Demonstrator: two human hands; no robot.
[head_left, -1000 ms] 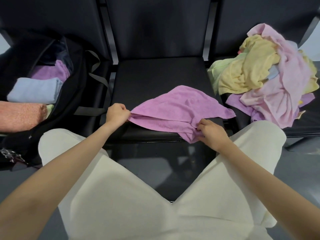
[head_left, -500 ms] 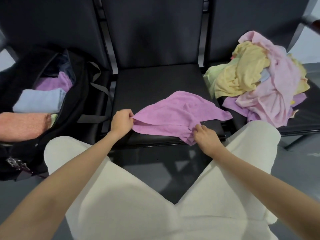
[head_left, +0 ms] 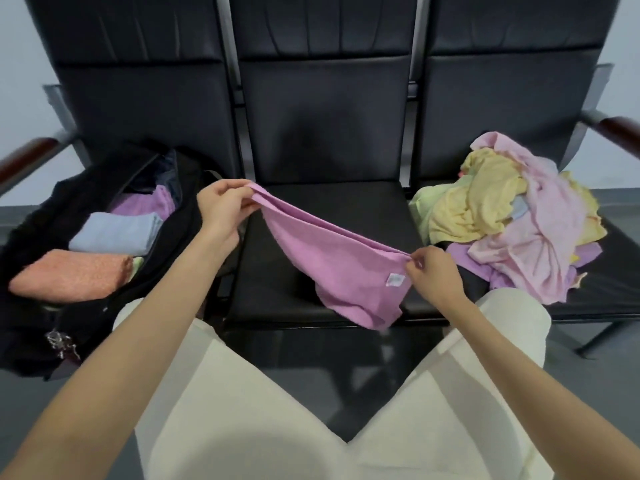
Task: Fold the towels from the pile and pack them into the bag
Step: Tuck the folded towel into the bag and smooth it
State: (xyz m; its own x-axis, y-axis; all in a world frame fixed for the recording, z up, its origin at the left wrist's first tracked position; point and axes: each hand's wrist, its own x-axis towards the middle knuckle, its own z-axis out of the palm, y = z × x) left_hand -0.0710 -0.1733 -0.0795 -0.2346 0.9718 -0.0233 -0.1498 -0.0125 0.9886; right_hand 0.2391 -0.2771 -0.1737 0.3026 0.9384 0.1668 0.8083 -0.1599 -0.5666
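A purple towel hangs stretched above the middle black seat, doubled along its top edge, with a white label near its right corner. My left hand pinches its upper left corner. Lower down, my right hand pinches the right corner. The open black bag lies on the left seat and holds folded orange, pale blue and purple towels. On the right seat lies the loose pile of towels, yellow, pink, pale green and purple.
Three black chairs stand joined in a row, with wooden armrests at the far left and far right. My knees in cream trousers sit close to the middle seat's front edge. Keys hang off the bag's near side.
Both hands have lifted the purple towel off the middle seat and pulled it taut between them. My left hand rose higher. The camera tilted upward.
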